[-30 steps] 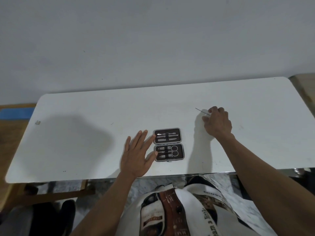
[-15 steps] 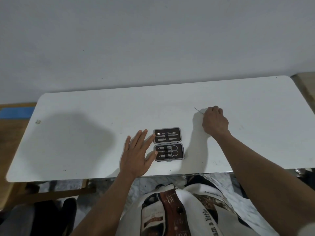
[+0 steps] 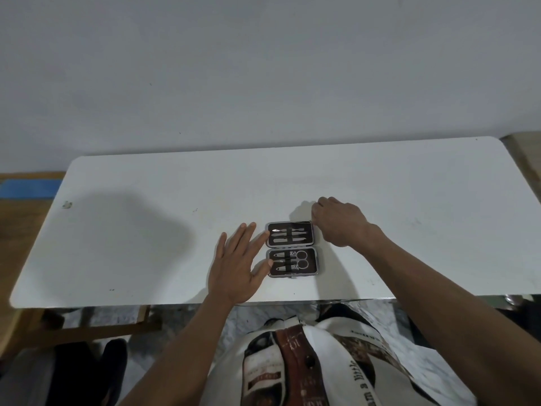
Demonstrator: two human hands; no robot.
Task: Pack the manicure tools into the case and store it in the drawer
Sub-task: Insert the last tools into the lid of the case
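We pin the small open grey-rimmed hinged manicure case (image 3: 292, 249) w/ flat, spread left hand (image 3: 238, 266); right hand (image 3: 339, 222) curled at far-right corner, contents unclear—case prob. light, rigid, slides easily, so grip rims.

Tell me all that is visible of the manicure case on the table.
The manicure case lies open and flat near the front edge of the white table, its two dark-lined halves with grey rims hinged side by side. Small metal tools, scissors among them, sit under dark straps in both halves. The left hand rests flat against its left side, fingers touching the rim; the right hand is closed at its far right corner.
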